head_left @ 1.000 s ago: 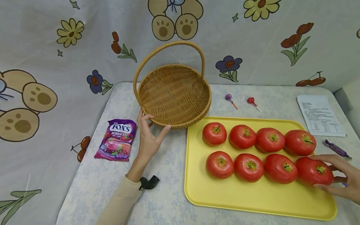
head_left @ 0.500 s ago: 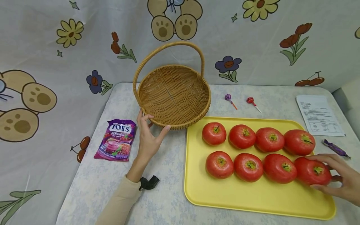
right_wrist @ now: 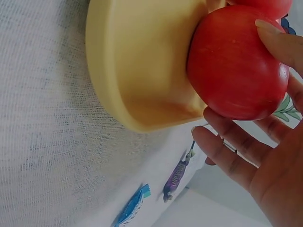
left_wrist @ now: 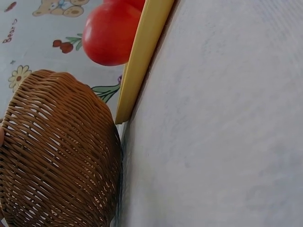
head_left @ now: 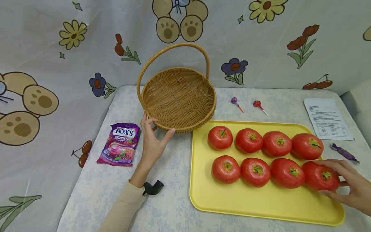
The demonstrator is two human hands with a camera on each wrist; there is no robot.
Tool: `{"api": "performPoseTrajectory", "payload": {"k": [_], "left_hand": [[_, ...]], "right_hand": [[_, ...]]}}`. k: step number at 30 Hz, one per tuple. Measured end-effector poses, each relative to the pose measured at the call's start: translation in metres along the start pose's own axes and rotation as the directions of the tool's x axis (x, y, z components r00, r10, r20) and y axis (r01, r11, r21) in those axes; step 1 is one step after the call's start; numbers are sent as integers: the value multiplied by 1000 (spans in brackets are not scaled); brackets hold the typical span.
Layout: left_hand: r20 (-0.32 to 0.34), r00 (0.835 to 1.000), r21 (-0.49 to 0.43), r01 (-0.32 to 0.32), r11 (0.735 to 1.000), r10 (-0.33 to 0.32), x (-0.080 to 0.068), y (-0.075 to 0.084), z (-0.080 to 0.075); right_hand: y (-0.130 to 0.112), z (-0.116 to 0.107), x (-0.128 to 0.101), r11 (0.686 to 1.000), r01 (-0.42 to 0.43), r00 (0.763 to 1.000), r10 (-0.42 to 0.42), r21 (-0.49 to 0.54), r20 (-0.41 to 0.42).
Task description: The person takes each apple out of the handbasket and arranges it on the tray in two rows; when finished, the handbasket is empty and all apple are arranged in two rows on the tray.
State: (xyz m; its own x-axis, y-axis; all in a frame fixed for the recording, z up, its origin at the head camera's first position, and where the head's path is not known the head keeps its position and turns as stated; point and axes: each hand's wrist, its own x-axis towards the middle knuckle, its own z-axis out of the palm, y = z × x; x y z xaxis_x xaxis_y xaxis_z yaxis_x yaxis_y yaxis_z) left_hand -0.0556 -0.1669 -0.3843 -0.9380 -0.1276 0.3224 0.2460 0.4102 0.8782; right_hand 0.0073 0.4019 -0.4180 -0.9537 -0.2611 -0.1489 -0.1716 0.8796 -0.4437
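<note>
An empty wicker basket with a hoop handle stands at the back of the table. My left hand holds its near rim, fingers on the left and thumb on the front edge. In the left wrist view the basket wall stands next to the yellow tray's corner. The yellow tray carries several red tomatoes in two rows. My right hand curls round the front right tomato, which rests on the tray. The right wrist view shows the thumb over that tomato and the fingers beside it.
A purple FOX'S candy bag lies left of my left hand. Two lollipops lie behind the tray. At the right are a printed sheet and a purple wrapped candy. A patterned cloth hangs behind the table.
My right hand has closed in a little further round the front right tomato. The left hand and the basket have stayed put.
</note>
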Motion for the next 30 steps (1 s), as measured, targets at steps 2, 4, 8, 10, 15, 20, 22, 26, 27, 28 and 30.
{"api": "performPoseTrajectory", "payload": {"k": [2, 4, 8, 10, 15, 20, 22, 26, 27, 28, 30], "left_hand": [[1, 1000, 0, 5, 1000, -5, 0, 0, -1], [-1, 1000, -2, 8, 1000, -8, 1, 0, -1], [-2, 1000, 0, 13, 1000, -13, 1, -1, -3], [-1, 1000, 2, 19, 1000, -19, 0, 1, -4], [4, 999, 13, 41, 999, -41, 1, -1, -4], [-6, 999, 23, 47, 999, -47, 3, -24, -2], [-11, 999, 26, 45, 999, -45, 3, -32, -1], [-16, 999, 43, 36, 998, -35, 2, -37, -2], [-16, 999, 47, 33, 998, -32, 2, -37, -2], [-16, 999, 52, 31, 998, -31, 1, -37, -3], [-10, 1000, 70, 27, 997, -26, 1, -36, -4]], "right_hand": [[-2, 0, 0, 1000, -8, 1000, 8, -16, 13], [-5, -1, 0, 1000, -16, 1000, 17, -25, 20], [-12, -2, -1, 999, -43, 999, 44, -24, 18], [-17, -3, -2, 999, -39, 999, 38, -28, -31], [-32, -7, -5, 998, 16, 966, -30, -53, -258], [-53, -11, -4, 996, 34, 947, -58, -83, -316], [-61, -12, -2, 994, 44, 949, -74, -101, -305], [-81, -12, 3, 990, 60, 958, -92, -124, -271], [-87, -11, 4, 989, 60, 960, -94, -135, -262], [-93, -9, 6, 988, 55, 963, -91, -144, -252], [-105, -5, 8, 989, 57, 965, -90, -137, -246]]}}
